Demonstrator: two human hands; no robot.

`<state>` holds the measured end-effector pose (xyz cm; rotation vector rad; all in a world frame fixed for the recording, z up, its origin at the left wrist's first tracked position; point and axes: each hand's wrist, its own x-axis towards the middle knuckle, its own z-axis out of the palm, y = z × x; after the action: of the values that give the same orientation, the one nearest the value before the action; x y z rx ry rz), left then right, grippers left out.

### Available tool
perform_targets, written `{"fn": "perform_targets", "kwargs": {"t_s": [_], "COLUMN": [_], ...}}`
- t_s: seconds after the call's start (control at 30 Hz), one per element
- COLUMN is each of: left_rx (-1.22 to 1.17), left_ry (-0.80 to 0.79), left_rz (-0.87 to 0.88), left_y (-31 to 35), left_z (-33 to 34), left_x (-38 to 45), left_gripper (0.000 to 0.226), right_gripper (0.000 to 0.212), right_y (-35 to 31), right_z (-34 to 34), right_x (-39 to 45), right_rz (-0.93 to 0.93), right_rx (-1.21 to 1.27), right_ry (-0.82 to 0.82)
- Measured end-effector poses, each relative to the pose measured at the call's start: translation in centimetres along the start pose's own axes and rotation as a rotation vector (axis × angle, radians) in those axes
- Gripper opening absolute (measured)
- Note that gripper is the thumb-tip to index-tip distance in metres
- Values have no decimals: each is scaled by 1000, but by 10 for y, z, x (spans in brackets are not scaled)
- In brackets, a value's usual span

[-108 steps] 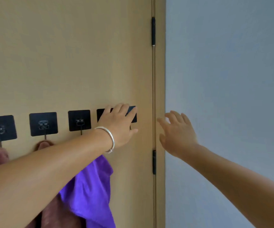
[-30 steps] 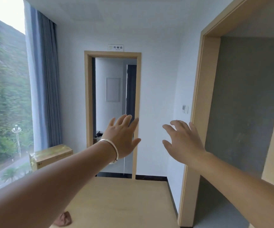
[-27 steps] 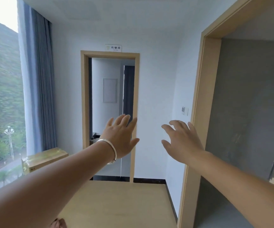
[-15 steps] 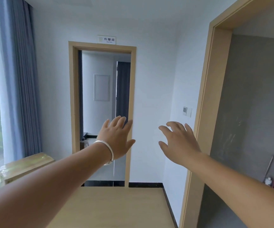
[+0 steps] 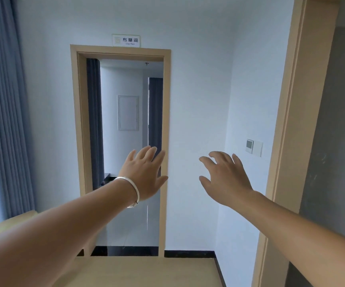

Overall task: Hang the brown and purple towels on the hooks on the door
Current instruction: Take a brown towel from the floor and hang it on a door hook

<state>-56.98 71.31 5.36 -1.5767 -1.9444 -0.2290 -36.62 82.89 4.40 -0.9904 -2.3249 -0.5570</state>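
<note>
Before doorway [image 5: 124,141] | left hand [image 5: 144,175], right hand [image 5: 225,179] empty, fingers spread

- You have two hands raised in front of you: one left hand [image 5: 144,172] and one right hand [image 5: 224,179], both empty with fingers spread.
- You wear one silver bangle [image 5: 133,188], on the left wrist.
- You face two door frames: one straight ahead [image 5: 166,141], one at your right [image 5: 287,141].
- One sign [image 5: 126,40] sits above the far frame.
- One blue curtain [image 5: 2,110] hangs at your left.
- One wall switch panel [image 5: 254,147] is at your right.
</note>
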Motion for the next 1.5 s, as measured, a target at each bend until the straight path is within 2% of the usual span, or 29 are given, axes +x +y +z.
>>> {"fn": "perform_targets", "kwargs": {"t_s": [0.3, 0.6, 0.8, 1.07, 1.27, 1.5], "left_rx": [23, 27, 42, 113, 175, 312], "left_ry": [-34, -29, -3, -73, -120, -289], "left_rz": [-28, -49, -90, -204, -357, -646], "left_y": [-36, -128, -228, -335, -409, -494], "left_z": [90, 194, 260, 348, 399, 433], "left_x": [100, 191, 250, 282, 281, 274], "left_gripper": [71, 72, 71, 71, 71, 73], "right_gripper": [51, 51, 46, 47, 46, 52], "right_y": [19, -20, -66, -145, -217, -316], "right_z": [99, 212, 282, 375, 443, 515], "right_x": [108, 232, 332, 437, 522, 618], "right_rz": [-40, -85, -110, -220, -372, -621], "right_rx": [13, 17, 51, 169, 277, 481], "right_ry": [-15, -21, -24, -39, -15, -13]}}
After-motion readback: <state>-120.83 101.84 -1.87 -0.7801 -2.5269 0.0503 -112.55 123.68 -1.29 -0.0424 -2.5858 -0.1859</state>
